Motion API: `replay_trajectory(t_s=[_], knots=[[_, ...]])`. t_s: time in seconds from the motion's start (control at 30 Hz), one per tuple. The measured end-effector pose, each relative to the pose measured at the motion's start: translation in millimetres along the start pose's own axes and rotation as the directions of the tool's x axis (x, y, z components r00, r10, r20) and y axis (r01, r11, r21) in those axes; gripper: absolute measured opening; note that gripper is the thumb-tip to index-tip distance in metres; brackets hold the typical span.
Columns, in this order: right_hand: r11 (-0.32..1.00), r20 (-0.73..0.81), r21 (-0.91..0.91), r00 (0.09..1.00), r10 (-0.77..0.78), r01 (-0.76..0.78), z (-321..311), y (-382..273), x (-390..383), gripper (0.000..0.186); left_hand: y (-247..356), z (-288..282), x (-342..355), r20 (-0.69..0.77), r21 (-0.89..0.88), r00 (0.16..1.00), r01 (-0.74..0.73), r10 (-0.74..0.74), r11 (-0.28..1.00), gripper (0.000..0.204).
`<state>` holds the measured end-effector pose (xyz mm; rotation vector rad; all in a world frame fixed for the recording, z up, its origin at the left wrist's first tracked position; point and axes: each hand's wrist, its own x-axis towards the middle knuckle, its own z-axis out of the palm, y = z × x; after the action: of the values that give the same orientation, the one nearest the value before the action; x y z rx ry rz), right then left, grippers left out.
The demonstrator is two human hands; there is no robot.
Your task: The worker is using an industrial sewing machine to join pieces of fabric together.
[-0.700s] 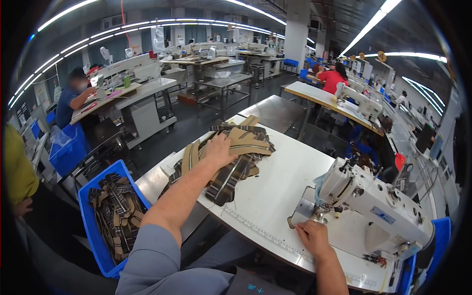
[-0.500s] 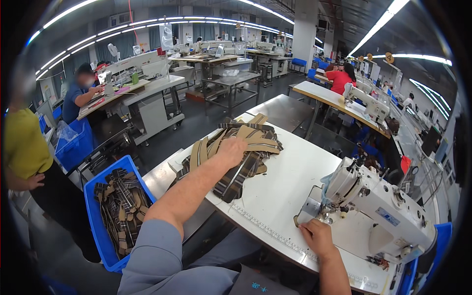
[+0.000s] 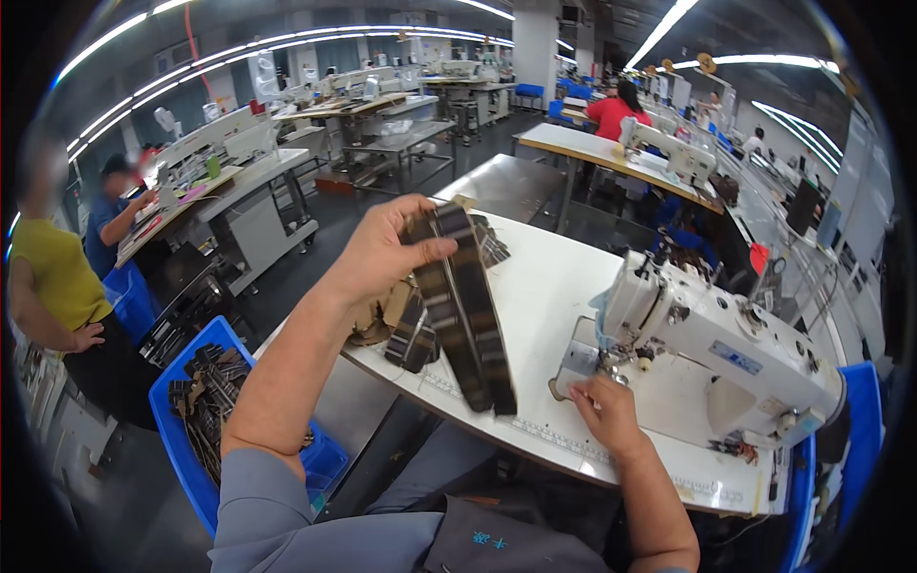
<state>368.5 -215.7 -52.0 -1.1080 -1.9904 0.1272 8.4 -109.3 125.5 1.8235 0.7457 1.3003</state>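
My left hand (image 3: 387, 250) is raised over the left part of the sewing table (image 3: 549, 258). Its thumb and fingers pinch the upper end of a dark plaid fabric strip (image 3: 466, 310), which hangs doubled in two lengths. Behind and below it lies a pile of more plaid and tan strips (image 3: 411, 334), partly hidden by my hand and the hanging strip. My right hand (image 3: 607, 415) is beside the needle area of a white sewing machine (image 3: 721, 334), fingers curled together at a small metal plate (image 3: 576, 363). Whatever they pinch, if anything, is hidden.
A blue bin (image 3: 177, 420) of plaid pieces stands left of the table, near my left arm. A person in a yellow top (image 3: 57, 277) stands beyond it. A metal side table (image 3: 501, 191) adjoins the far edge. Other workers sit at machines farther back.
My left hand has lifted a plaid strip off the pile and brought it up and nearer. The pile is smaller or more hidden. My right hand stays by the metal plate. The view has shifted.
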Motion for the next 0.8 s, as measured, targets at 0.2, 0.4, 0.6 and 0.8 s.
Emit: replay_trajectory(t_s=[0.2, 0.4, 0.6, 0.8], knots=[[0.961, -0.138, -0.241, 0.975, -0.175, 0.139, -2, -24, 12, 0.041, -95, 107, -22, 0.505, -0.132, 0.820, 0.382, -0.269, 0.915, 0.035], [0.712, 0.224, -0.490, 0.862, -0.455, 0.503, -18, 6, 15, 0.032, -171, 194, -19, 0.567, 0.031, 0.739, 0.421, -0.363, 0.907, 0.036], [0.757, 0.269, -0.488, 0.900, -0.344, 0.435, -11, 51, -9, 0.029, -157, 222, -15, 0.368, 0.476, 0.926, -0.109, -0.085, 0.873, 0.037], [0.819, 0.241, -0.448, 0.930, -0.277, 0.360, -9, 55, -13, 0.028, -177, 222, -25, 0.642, 0.421, 0.737, -0.569, 0.211, 0.706, 0.026]])
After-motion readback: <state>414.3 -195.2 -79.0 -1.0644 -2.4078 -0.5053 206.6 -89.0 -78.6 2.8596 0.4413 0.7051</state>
